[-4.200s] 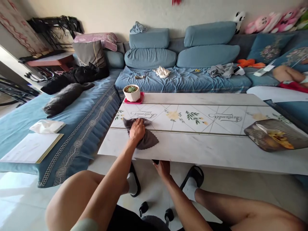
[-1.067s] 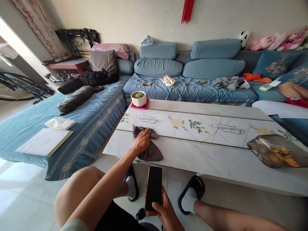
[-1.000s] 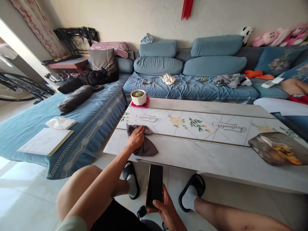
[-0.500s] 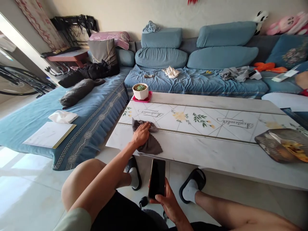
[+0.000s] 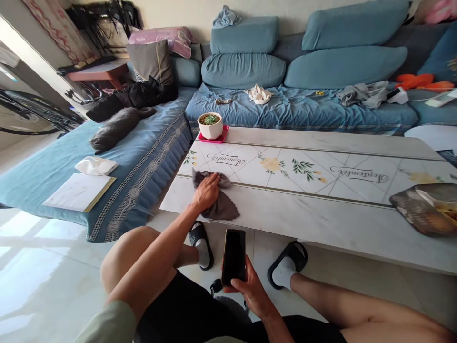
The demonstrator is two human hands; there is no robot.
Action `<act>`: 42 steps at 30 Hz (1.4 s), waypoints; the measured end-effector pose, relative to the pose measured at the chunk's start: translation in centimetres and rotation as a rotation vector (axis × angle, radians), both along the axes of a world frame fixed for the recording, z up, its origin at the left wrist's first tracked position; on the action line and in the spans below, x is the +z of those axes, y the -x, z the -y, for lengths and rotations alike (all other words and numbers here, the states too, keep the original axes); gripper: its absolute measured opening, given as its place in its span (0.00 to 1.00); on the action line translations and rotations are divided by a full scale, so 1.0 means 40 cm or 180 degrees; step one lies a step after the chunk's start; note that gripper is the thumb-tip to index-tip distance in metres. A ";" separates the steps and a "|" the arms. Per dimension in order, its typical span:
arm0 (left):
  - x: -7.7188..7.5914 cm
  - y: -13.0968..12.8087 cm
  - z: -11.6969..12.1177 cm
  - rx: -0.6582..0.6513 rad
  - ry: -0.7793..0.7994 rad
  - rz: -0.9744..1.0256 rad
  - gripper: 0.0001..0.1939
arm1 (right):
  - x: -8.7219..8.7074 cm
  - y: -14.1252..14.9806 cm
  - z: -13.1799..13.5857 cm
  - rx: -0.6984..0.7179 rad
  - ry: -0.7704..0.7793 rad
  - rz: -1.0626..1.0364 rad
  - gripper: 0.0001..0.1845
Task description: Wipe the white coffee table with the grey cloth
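My left hand (image 5: pixel 206 192) lies flat, fingers together, pressed on a dark grey cloth (image 5: pixel 222 206) near the front left corner of the marble-patterned low table (image 5: pixel 321 214). My right hand (image 5: pixel 250 289) is below the table edge, between my knees, fingers wrapped round a black phone (image 5: pixel 233 256) with its dark screen facing me. A small white pot with a succulent (image 5: pixel 210 125) stands on a pink coaster at the table's far left corner.
A dark tray with snacks (image 5: pixel 421 209) sits at the table's right end. A blue sofa (image 5: pixel 293 109) runs behind and to the left, with a grey cat (image 5: pixel 116 128), tissues (image 5: pixel 95 165), a white board (image 5: pixel 78 191) and loose cloths. My slippered feet (image 5: pixel 285 267) rest under the table.
Earlier my right hand was under the table edge; it now holds the phone up. My left hand rubs the cloth back and forth in the same spot. The view has tilted down.
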State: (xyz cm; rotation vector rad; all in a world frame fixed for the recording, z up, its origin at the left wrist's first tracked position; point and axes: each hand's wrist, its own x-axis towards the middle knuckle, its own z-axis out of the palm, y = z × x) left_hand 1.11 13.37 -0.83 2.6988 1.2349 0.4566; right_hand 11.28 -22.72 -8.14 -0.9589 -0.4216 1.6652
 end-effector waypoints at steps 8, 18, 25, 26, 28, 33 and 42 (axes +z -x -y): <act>0.037 -0.141 -0.047 0.0590 0.0081 -0.0033 0.31 | 0.019 0.010 -0.007 -0.0136 0.0030 0.0241 0.49; 0.049 0.030 -0.073 0.0792 0.0114 -0.0043 0.31 | -0.005 0.012 -0.003 -0.0292 0.0131 0.0096 0.55; 0.022 -0.183 0.016 0.0174 0.0073 0.0039 0.31 | -0.006 0.014 0.003 -0.0270 0.0005 0.0100 0.55; 0.010 -0.180 0.043 -0.0051 0.0040 0.0074 0.31 | -0.006 0.013 0.001 -0.0288 0.0005 0.0087 0.55; -0.004 -0.125 0.068 -0.0322 0.0005 0.0112 0.31 | -0.005 0.010 -0.003 -0.0323 0.0005 0.0069 0.55; 0.043 0.039 -0.053 0.0779 0.0133 0.0030 0.31 | -0.011 -0.004 -0.005 -0.0280 0.0013 0.0050 0.51; 0.028 -0.212 0.049 -0.0135 0.0154 0.0139 0.31 | -0.049 -0.008 0.008 -0.0272 0.0112 0.0024 0.52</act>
